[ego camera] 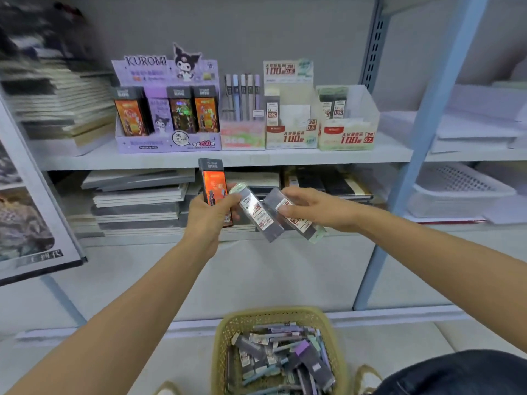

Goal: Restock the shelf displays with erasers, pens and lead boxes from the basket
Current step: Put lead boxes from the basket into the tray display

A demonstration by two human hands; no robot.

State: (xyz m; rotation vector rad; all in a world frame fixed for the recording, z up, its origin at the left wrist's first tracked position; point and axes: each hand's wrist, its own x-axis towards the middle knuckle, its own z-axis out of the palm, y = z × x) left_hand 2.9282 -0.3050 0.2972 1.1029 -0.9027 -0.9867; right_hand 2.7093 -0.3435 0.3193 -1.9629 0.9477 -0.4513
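My left hand grips an orange-and-black lead box upright, together with a grey lead box that slants to the right. My right hand pinches a second grey lead box beside it. Both hands hover in front of the lower shelf. On the upper shelf stand a purple Kuromi display with lead boxes, a pen display and two white lead-box displays. A yellow woven basket on the floor holds several pens and lead boxes.
Stacks of notebooks fill the lower shelf behind my hands and the upper shelf at left. A blue shelf upright stands to the right, with white plastic trays beyond it. A framed poster leans at far left.
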